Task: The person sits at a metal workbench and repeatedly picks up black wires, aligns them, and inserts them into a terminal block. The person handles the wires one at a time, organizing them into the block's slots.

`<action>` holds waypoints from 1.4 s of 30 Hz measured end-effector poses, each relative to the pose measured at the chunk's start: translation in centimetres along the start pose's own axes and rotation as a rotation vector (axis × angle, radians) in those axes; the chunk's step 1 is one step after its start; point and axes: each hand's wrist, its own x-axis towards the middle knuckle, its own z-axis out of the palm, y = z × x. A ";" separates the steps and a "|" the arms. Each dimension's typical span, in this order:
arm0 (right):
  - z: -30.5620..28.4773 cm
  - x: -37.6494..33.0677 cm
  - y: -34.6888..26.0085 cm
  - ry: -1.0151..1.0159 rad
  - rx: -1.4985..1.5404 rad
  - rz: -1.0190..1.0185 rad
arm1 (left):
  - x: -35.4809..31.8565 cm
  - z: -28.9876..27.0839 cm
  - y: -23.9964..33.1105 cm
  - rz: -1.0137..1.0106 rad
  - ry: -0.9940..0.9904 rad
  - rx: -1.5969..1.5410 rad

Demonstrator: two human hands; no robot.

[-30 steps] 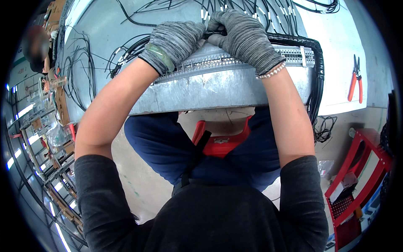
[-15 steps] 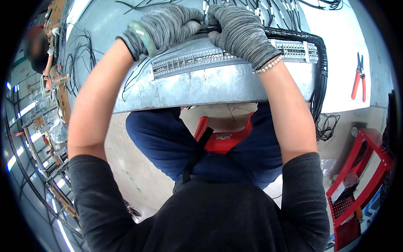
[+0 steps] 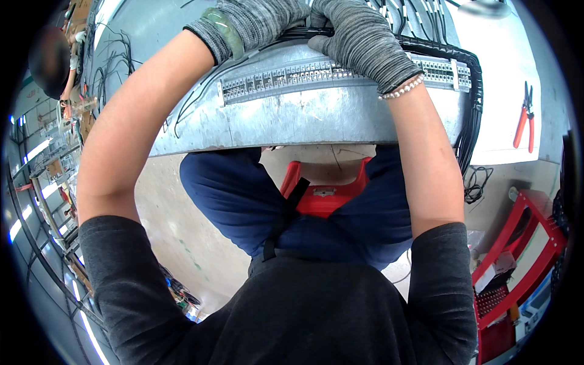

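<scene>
Both my hands wear grey knit gloves and meet at the far edge of the view over a black wire bundle [image 3: 439, 48]. My right hand [image 3: 359, 39] is closed round the bundle, its thumb on the near side. Next to it, my left hand [image 3: 261, 23] is closed on the wires just left of the right fingers; some fingertips are hidden. From the right hand the bundle runs right, bends at the corner and drops over the near edge. Just nearer than the hands lies a long terminal block strip [image 3: 292, 76] on the metal panel [image 3: 274, 125].
Red-handled pliers [image 3: 524, 121] lie on a white sheet [image 3: 496, 91] at right. White-marked wire ends [image 3: 429, 15] fan out beyond the bundle; loose black wires [image 3: 118, 52] lie left. A red stool [image 3: 325, 194] is beneath me, a red rack [image 3: 517, 249] right. Another person works far left.
My left hand has shifted right and farther away along the bundle, close against the right hand. The view has moved slightly, and the right hand keeps its hold.
</scene>
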 end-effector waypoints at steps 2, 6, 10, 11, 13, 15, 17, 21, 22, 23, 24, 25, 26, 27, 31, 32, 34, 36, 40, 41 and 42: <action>-0.4 0.0 -0.4 0.008 0.034 0.028 | 0.2 -0.4 0.8 -0.115 -0.048 -0.141; -0.7 0.3 -1.2 -0.035 0.072 0.107 | 0.4 -0.4 1.7 -0.359 -0.137 -0.353; -0.6 0.6 -1.4 -0.047 -0.029 0.135 | 0.3 -1.7 1.8 -0.506 -0.250 -0.576; -0.3 0.6 -1.0 -0.014 -0.048 0.111 | 0.5 -2.0 1.9 -0.553 -0.227 -0.653; 0.2 0.3 -0.3 0.055 -0.086 0.057 | 0.1 -2.0 2.3 -0.675 -0.228 -0.826; 0.7 0.1 -0.2 0.072 -0.033 0.030 | -1.6 0.2 3.0 -0.743 -0.189 -0.952; 0.7 0.4 -0.3 0.047 -0.042 -0.009 | -1.0 -1.2 3.5 -0.792 -0.431 -0.823; 1.1 0.3 0.5 0.113 -0.009 -0.071 | -1.0 0.0 3.4 -0.548 -0.427 -0.495; 1.3 0.3 0.6 0.108 0.009 -0.053 | -0.8 0.4 3.2 -0.533 -0.449 -0.461; 1.4 0.4 0.7 0.103 0.026 -0.034 | -0.7 0.6 3.1 -0.517 -0.470 -0.427; 1.5 0.4 0.8 0.099 0.044 -0.015 | -0.7 0.6 3.1 -0.512 -0.442 -0.438; 1.5 0.4 0.9 0.085 0.033 -0.021 | -0.8 1.0 2.8 -0.566 -0.439 -0.514; 1.5 0.4 1.0 0.072 0.022 -0.028 | -1.1 1.8 2.3 -0.620 -0.434 -0.590; 1.4 0.5 1.1 0.059 0.011 -0.033 | -1.2 2.3 2.0 -0.672 -0.430 -0.668; 1.5 0.5 0.9 0.054 0.026 -0.014 | -1.9 4.1 1.2 -0.617 -0.193 -1.154; 1.6 0.3 1.1 0.083 0.035 -0.029 | -1.6 3.9 1.2 -0.612 -0.335 -1.107; 1.6 0.1 1.3 0.127 0.052 -0.045 | -0.6 3.1 0.7 -0.582 -0.476 -1.182; 1.4 0.0 1.1 0.155 0.067 -0.049 | -0.3 2.8 0.0 -0.540 -0.587 -1.203; 0.2 0.1 0.6 0.070 0.083 -0.038 | -1.3 3.8 -0.1 -0.720 -0.516 -1.600; 0.1 0.0 0.6 0.074 0.109 -0.026 | -1.2 3.7 -0.1 -0.725 -0.532 -1.571; 0.0 -0.1 0.5 0.078 0.136 -0.015 | -1.1 3.5 -0.3 -0.731 -0.548 -1.541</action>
